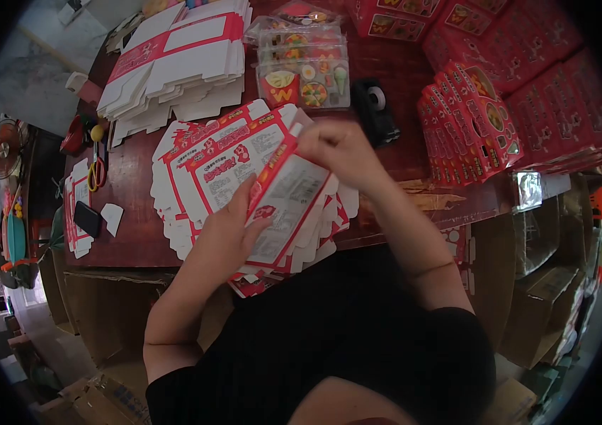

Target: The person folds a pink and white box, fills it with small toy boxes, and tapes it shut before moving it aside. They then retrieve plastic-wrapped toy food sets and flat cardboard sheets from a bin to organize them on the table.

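Observation:
My left hand [229,234] is closed around the lower left edge of a red-and-white printed carton [288,202], thumb over its face. At the carton's upper end is my right hand [336,150], its fingers curled and pressed against the end flap. The carton is tilted, with a red side strip showing along its folded edge. Beneath it lies a loose, fanned pile of flat printed cartons [219,173] of the same kind. Whether anything is inside the held carton cannot be seen.
Folded white-backed cartons [202,60] are stacked at the back left. Clear packs of toy food [302,67] lie beside a black tape dispenser [380,126]. Red boxes [467,124] stand in rows at right. Scissors [95,173] and a dark phone-like object [87,218] lie left.

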{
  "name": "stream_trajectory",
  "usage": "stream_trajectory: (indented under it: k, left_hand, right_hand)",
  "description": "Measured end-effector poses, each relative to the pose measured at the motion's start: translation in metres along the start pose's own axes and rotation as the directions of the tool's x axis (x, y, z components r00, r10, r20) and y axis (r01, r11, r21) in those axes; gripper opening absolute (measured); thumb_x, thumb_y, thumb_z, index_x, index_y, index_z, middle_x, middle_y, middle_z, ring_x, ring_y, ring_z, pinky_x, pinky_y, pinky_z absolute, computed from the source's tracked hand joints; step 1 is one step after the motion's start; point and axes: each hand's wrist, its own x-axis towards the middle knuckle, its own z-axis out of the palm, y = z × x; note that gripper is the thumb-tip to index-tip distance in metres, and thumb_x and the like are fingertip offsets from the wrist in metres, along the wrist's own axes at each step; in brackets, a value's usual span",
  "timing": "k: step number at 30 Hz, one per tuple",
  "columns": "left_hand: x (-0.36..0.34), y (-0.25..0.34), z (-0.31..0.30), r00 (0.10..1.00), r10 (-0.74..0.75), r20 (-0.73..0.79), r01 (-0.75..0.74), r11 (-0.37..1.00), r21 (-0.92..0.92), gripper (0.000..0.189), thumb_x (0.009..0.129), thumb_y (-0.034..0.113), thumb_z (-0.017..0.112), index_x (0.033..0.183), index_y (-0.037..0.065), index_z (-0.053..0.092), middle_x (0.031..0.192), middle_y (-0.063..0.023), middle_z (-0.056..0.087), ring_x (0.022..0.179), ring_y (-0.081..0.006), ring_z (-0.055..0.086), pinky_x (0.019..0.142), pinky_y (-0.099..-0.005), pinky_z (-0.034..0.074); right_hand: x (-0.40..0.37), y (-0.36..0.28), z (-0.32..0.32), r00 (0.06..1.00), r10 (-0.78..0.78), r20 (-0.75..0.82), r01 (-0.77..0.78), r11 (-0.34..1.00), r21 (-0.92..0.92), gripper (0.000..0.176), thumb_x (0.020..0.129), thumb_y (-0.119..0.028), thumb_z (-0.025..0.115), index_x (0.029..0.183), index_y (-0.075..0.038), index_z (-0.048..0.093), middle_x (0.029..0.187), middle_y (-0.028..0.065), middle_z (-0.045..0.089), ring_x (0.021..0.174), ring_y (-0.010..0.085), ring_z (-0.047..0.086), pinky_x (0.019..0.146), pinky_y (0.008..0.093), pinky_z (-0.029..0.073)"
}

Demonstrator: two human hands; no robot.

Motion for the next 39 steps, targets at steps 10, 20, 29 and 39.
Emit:
stream_trajectory:
  k: [10,20,29,39]
  left_hand:
    - [0.027,-0.079,0.006,0.935,-0.334,0.123,0.331,0.689,-0.645,0.045,0.087,0.012,0.059,0.126,-0.005,0.045,0.113,-0.0146,0.060,0.100,-0.0190,0.059,0.088,-0.0323,0.047]
    - [0.027,-0.082,0.007,0.935,-0.332,0.124,0.326,0.671,-0.666,0.046,0.087,0.013,0.060,0.126,-0.006,0.043,0.113,-0.0164,0.060,0.099,-0.0200,0.060,0.087,-0.0322,0.048]
    - [0.026,-0.085,0.010,0.941,-0.319,0.116,0.304,0.640,-0.705,0.047,0.087,0.014,0.061,0.127,-0.005,0.044,0.113,-0.0142,0.060,0.098,-0.0185,0.060,0.086,-0.0316,0.048]
    - [0.027,-0.076,0.007,0.948,-0.285,0.145,0.300,0.632,-0.715,0.049,0.088,0.016,0.061,0.128,-0.005,0.042,0.115,-0.0155,0.059,0.101,-0.0194,0.059,0.087,-0.0318,0.048]
  right_hand:
    - [0.120,0.092,-0.108,0.950,-0.291,-0.110,-0.104,0.034,-0.994,0.039,0.080,-0.027,0.065,0.117,-0.015,0.059,0.116,0.0095,0.053,0.108,0.0307,0.049,0.090,0.0464,0.039]
    - [0.097,0.103,-0.093,0.998,-0.052,0.046,0.048,0.032,-0.998,0.103,0.058,-0.039,0.080,0.143,-0.025,0.024,0.141,0.0116,0.034,0.132,0.0339,0.029,0.102,0.0580,0.027]
    - [0.097,0.087,-0.081,0.999,0.031,0.037,0.041,-0.146,-0.988,0.112,0.053,-0.029,0.080,0.146,-0.030,0.017,0.140,0.0185,0.030,0.132,0.0378,0.027,0.102,0.0630,0.023]
    - [0.039,0.036,-0.089,0.966,-0.224,-0.133,0.219,0.974,-0.048,0.093,0.068,-0.028,0.074,0.144,-0.015,0.022,0.140,0.0148,0.033,0.129,0.0324,0.035,0.105,0.0449,0.032]
